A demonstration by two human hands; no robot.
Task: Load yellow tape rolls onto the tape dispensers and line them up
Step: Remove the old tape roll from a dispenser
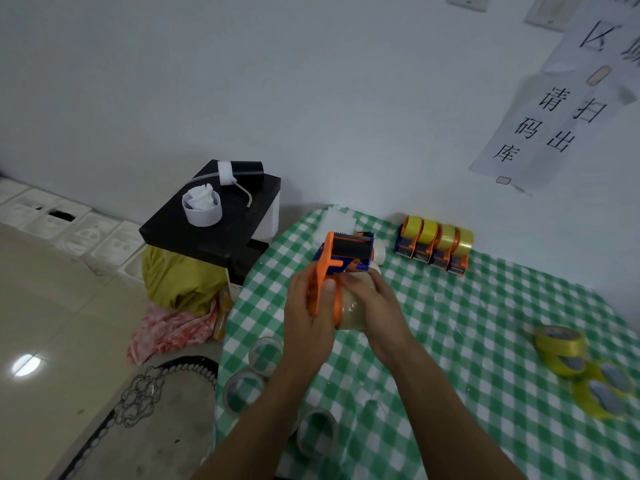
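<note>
Left hand: raised over the table's near left part, forearm coming up from the lower edge, fingers and thumb wrapped around the orange handle of a blue-and-orange tape dispenser, whose black roller end points away from the person.
Right hand: alongside the left, fingers curled over a pale yellowish tape roll, holding it against the dispenser's side.
Loaded dispensers: four, each carrying a yellow roll, set touching in a row by the wall at the table's far edge.
Loose yellow tape rolls: stacked and lying flat on the right.
Clear rolls: three, near the left edge.
Checked tablecloth: green and white.
</note>
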